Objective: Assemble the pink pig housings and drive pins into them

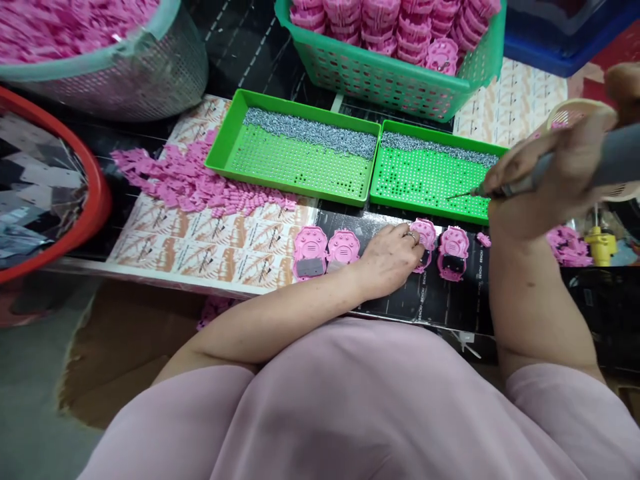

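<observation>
My left hand [393, 257] has its fingers bent over the edge of a pink plastic casing [425, 235], pinning it on the table; part of the casing is hidden under the fingers. My right hand [560, 167], a little blurred, is wrapped round an electric screwdriver [617, 157]. Its thin bit points left above the right green tray [430, 207]. To the right of my left hand lies another pink casing [454, 241] with a black part in its lower half. Two more casings lie to its left, one bearing a grey plate [311, 268].
Small screws are heaped along the back of both green trays, including the left tray [295, 190]. Loose pink parts [185, 177] are piled at left. Behind stand a green basket [370, 83] of stacked casings and a pale basket [165, 73]. A red basin [95, 207] holds grey plates.
</observation>
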### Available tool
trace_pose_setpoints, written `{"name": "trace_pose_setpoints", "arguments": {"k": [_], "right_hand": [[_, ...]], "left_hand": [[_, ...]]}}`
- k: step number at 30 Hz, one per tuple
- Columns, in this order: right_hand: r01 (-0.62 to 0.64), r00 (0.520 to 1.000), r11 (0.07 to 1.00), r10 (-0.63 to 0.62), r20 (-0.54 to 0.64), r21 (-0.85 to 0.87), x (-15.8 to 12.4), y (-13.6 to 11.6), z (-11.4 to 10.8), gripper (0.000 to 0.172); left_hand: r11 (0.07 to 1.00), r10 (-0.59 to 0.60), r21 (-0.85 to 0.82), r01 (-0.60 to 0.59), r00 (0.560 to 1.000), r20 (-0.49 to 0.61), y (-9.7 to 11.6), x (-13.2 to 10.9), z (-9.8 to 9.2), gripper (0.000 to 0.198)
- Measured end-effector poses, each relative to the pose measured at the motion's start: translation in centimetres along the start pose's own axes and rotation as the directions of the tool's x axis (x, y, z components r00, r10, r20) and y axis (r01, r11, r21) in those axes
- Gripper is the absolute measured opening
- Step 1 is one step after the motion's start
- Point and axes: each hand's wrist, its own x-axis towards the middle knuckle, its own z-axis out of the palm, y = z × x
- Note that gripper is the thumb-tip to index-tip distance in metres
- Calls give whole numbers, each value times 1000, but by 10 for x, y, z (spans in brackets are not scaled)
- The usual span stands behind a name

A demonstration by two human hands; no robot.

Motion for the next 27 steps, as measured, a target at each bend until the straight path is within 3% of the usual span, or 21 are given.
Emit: {"name": "trace_pose_setpoints", "arguments": {"k": [3, 5, 12, 16, 21, 27], "right_hand": [[204, 960, 978, -208, -186, -44, 19, 28, 6, 48], [247, 946, 964, -262, -190, -103, 21, 38, 9, 49], [207, 968, 963, -227, -106, -174, 14, 37, 11, 33], [186, 976, 973, -199, -85, -137, 14, 37, 11, 37], [102, 985, 969, -130, -114, -223, 11, 37, 11, 49], [144, 980, 972, -167, -112, -187, 8, 34, 12, 39]], "left_hand": [[1000, -3, 3, 3, 1000, 19, 0, 0, -2, 19], [1000, -3, 5, 2, 1000, 26, 1, 0, -3, 20], [1000, -2, 9, 3, 1000, -15, 0, -1, 0, 19], [1000, -2, 13, 3, 1000, -23, 1, -2, 2, 19], [999, -5, 46, 5, 1000, -1, 4, -3, -4, 20], [996, 0, 86, -1, 1000, 3, 7, -5, -11, 21]]}}
